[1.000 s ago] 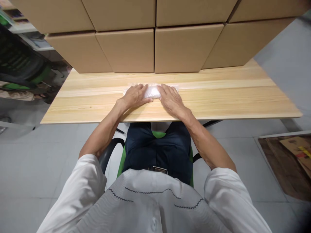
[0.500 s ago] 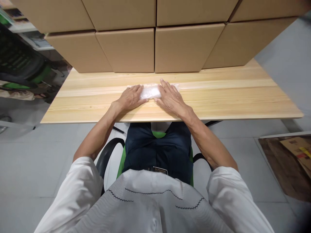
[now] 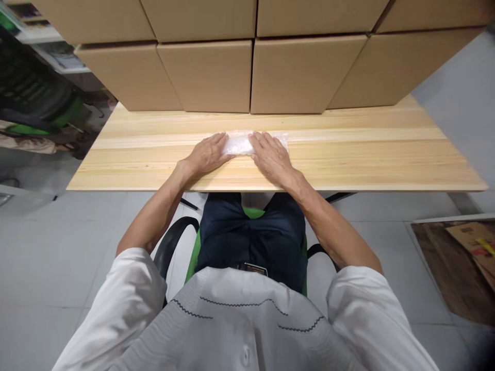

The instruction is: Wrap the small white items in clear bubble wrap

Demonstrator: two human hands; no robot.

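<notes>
plastic packet (image 3: 240, 144) stays pinned under flat left hand (image 3: 205, 154) and right hand (image 3: 270, 156), right fingers drawn back.

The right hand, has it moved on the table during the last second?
Cannot tell: the right hand lies flat on the clear plastic bag, about as far from the cardboard boxes as before; the camera shifted.

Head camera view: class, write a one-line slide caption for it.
Left hand and right hand lie flat on a clear plastic packet on a wooden table, below stacked cardboard boxes.
</notes>
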